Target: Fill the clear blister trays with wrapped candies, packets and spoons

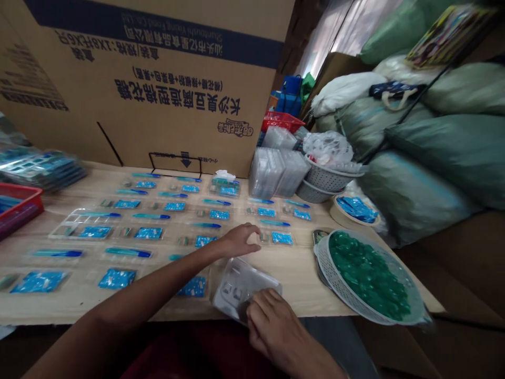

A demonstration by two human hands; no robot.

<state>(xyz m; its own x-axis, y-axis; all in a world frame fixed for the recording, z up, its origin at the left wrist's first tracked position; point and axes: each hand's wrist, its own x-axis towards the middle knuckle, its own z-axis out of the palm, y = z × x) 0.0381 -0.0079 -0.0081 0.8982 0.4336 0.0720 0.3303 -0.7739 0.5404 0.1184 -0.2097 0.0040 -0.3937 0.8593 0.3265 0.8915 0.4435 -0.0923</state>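
My left hand (241,239) reaches across the table, thumb and fingers curved apart around nothing I can see. Just right of its fingertips lies a clear tray holding a blue printed packet (282,238), with a slim teal-and-blue pen-like piece (275,223) behind it. Close to my body, my right hand (272,321) is closed on the near right side of a clear plastic tray (246,284), which is tilted and has moulded hollows; whether it is one tray or a nested stack I cannot tell. My left forearm partly covers another blue packet (193,287).
Several filled clear trays stand in rows across the wooden table (300,273). A basket of green pieces (369,276) overhangs the right edge, near a bowl of blue packets (357,209). Behind are stacked clear trays (266,171) and a large carton (158,121); a red bin (29,202) sits left.
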